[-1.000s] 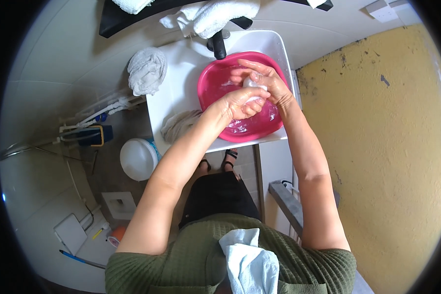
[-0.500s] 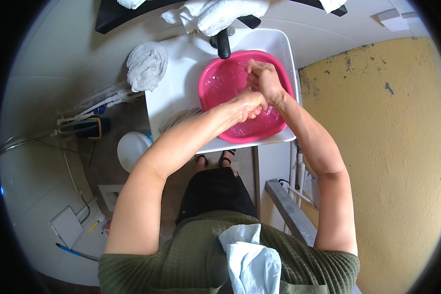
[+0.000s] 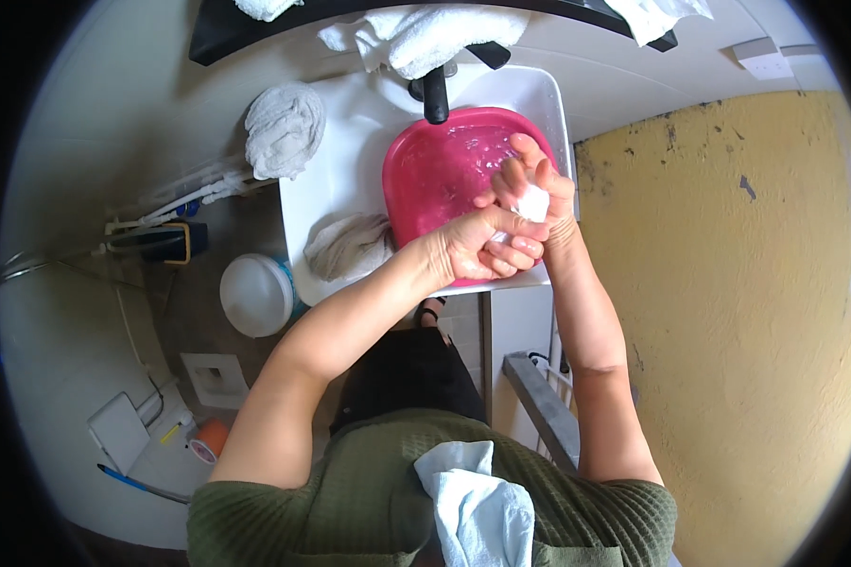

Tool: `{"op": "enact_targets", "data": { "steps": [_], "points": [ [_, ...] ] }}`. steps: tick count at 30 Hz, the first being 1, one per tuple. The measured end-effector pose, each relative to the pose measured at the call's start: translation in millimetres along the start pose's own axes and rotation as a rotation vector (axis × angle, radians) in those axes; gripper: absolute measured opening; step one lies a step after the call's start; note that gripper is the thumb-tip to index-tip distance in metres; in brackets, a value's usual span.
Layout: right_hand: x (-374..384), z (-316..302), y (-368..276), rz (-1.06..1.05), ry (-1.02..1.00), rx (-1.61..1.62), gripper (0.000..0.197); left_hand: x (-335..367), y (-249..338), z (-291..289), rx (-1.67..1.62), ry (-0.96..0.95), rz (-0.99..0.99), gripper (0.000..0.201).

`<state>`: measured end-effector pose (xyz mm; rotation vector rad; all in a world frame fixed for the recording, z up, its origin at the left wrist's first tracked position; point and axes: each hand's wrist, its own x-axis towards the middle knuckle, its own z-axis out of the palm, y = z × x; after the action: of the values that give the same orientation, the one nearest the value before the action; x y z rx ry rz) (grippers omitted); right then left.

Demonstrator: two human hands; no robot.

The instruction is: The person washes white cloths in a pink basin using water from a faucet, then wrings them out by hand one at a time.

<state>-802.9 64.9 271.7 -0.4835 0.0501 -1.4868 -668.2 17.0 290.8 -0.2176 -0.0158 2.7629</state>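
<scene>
Seen from above, two wet bare hands meet over the right-hand side of a pink basin (image 3: pixel 394 175) that sits in a white sink (image 3: pixel 336 118) below a black tap (image 3: pixel 435 97). Between them is a small white wad (image 3: pixel 533 202), probably bunched cloth, though too much is covered to be sure. The left hand (image 3: pixel 492 249) is closed around its lower part, thumb across the top and fingers folded underneath. The right hand (image 3: pixel 543 181) has half-bent fingers, with the wad's upper part against it; whether it grips or only steadies cannot be told. Glints in the basin suggest water. The wad looks light and soft, likely to squash rather than break, a little heavier if soaked, and slippery against wet skin. A full-palm hold around its thick middle should be surer than a fingertip pinch at a loose edge, with the other palm backing the exposed end. A crumpled greyish cloth (image 3: pixel 350 248) lies in the sink, just left of the basin.
</scene>
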Motion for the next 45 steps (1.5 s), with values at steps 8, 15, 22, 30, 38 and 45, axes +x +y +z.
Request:
{"op": "enact_targets", "data": {
  "steps": [8,15,22,30,38,45],
  "points": [
    [19.5,41.9,-25.7,0.388,0.405,-0.223,0.039,-4.7,6.1,21.5,0.335,0.334,-0.038,0.028],
    [29.2,47.1,-7.8,0.237,0.820,-0.501,0.016,11.1,1.9,14.2,0.702,0.703,0.154,0.022],
    [37.8,52.9,0.6,0.056,0.924,-0.816,0.028,33.2,2.5,-19.4,1.049,0.854,0.645,0.009],
    [34.0,52.2,-1.0,-0.057,0.997,-0.898,0.034,32.7,-0.9,-6.7,1.104,0.957,0.746,0.011],
    [32.1,48.8,10.7,-0.167,0.996,-0.964,0.034,26.3,-4.2,-15.7,1.296,1.042,0.851,0.006],
    [10.4,36.6,10.6,-0.218,0.846,-0.935,0.028,22.6,-13.0,-12.6,1.409,1.127,0.861,0.023]
  ]
}}
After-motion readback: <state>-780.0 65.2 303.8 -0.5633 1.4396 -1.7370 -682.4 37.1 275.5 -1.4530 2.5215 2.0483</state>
